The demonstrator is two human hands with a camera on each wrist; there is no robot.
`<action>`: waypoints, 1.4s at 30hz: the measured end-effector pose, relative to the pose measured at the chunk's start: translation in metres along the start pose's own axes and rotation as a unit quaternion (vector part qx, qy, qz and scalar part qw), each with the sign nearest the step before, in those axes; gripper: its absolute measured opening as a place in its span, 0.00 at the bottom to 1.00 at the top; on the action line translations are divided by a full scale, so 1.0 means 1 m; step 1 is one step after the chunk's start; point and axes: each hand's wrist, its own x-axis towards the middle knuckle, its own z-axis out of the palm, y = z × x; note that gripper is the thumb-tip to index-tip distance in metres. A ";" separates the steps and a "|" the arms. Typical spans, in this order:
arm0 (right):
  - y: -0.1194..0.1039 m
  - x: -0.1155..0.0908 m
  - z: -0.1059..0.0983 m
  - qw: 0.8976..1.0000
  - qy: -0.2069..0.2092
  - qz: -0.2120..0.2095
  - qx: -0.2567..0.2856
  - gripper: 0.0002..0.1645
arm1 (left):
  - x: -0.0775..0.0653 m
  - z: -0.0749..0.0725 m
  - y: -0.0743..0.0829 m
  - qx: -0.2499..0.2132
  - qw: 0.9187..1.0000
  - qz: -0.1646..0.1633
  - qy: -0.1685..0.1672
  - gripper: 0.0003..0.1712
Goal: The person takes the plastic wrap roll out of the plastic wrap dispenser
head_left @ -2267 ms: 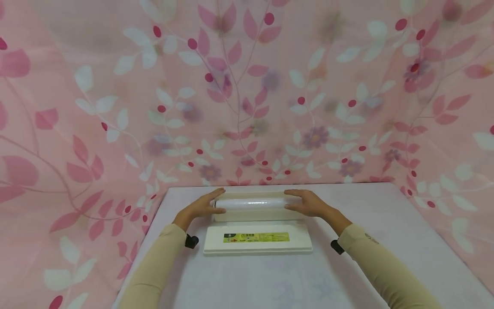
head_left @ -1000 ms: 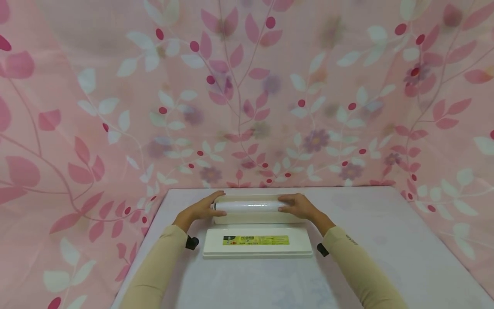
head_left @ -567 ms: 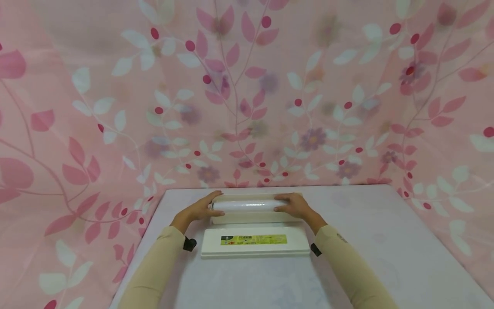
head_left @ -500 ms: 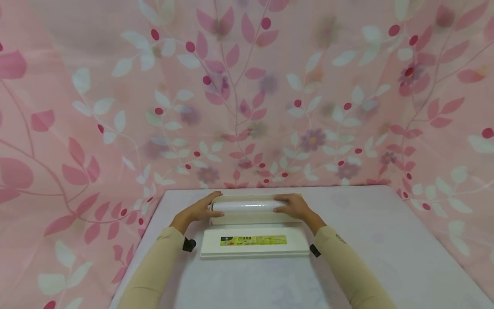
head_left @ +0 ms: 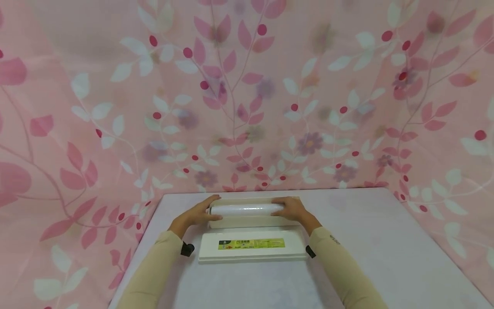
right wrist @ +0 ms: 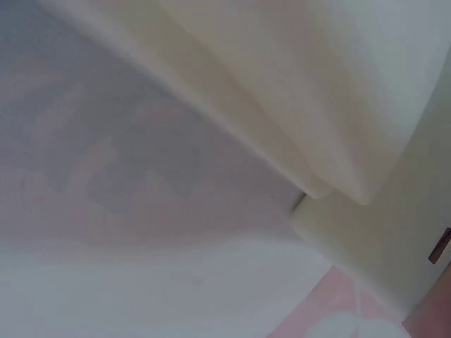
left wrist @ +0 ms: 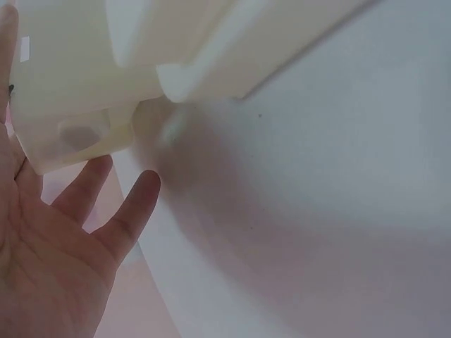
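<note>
A cream plastic-wrap box [head_left: 251,222] lies at the table's back with a roll of plastic wrap [head_left: 245,209] in it. My left hand [head_left: 194,214] grips the box's left end, thumb at the front and fingers behind. In the left wrist view, two straight fingers [left wrist: 130,215] of this hand reach past the box's end [left wrist: 84,134]. Toward the roll's right end, my right hand [head_left: 293,209] holds it between thumb and fingers and covers that end. The right wrist view shows the box's corner [right wrist: 380,239], with only a sliver of the hand [right wrist: 433,310].
In front of the box lies its cream lid [head_left: 247,235], bearing a green and yellow label [head_left: 251,244]. Both rest on a table with a pale cloth [head_left: 247,287]. A pink floral curtain [head_left: 239,107] hangs behind and along both sides.
My right hand has moved left from the box's right end onto the roll and grips it there. My left hand stays at the left end. The head view has shifted slightly.
</note>
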 end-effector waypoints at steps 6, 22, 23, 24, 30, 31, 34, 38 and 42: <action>-0.005 0.002 -0.003 0.999 -0.014 0.014 -0.025 0.35 | 0.003 -0.003 -0.001 0.013 1.000 0.004 0.001 0.52; -0.014 0.002 -0.008 0.998 -0.018 0.009 -0.059 0.32 | 0.001 -0.004 -0.002 0.006 1.000 0.004 0.001 0.53; -0.014 0.003 -0.008 0.998 -0.016 0.010 -0.060 0.32 | 0.001 -0.005 -0.001 0.005 1.000 0.005 0.002 0.52; -0.014 0.004 -0.008 0.998 -0.013 0.010 -0.062 0.32 | 0.001 -0.005 -0.002 0.005 1.000 0.006 0.003 0.52; -0.013 0.006 -0.007 0.998 -0.009 -0.001 -0.066 0.30 | 0.001 -0.006 -0.002 -0.002 1.000 -0.004 0.007 0.51; -0.013 0.006 -0.007 0.998 -0.010 0.000 -0.066 0.30 | 0.001 -0.005 -0.002 -0.003 1.000 -0.003 0.007 0.51; -0.012 0.004 -0.005 0.998 -0.011 0.008 -0.061 0.30 | 0.002 -0.004 -0.003 -0.009 1.000 -0.003 0.003 0.51; -0.010 0.002 -0.002 0.998 -0.015 0.010 -0.055 0.29 | 0.003 -0.001 -0.004 -0.018 1.000 -0.006 -0.002 0.52; -0.008 0.002 -0.001 0.998 -0.021 0.003 -0.058 0.30 | 0.005 0.001 -0.007 -0.017 1.000 -0.003 -0.004 0.51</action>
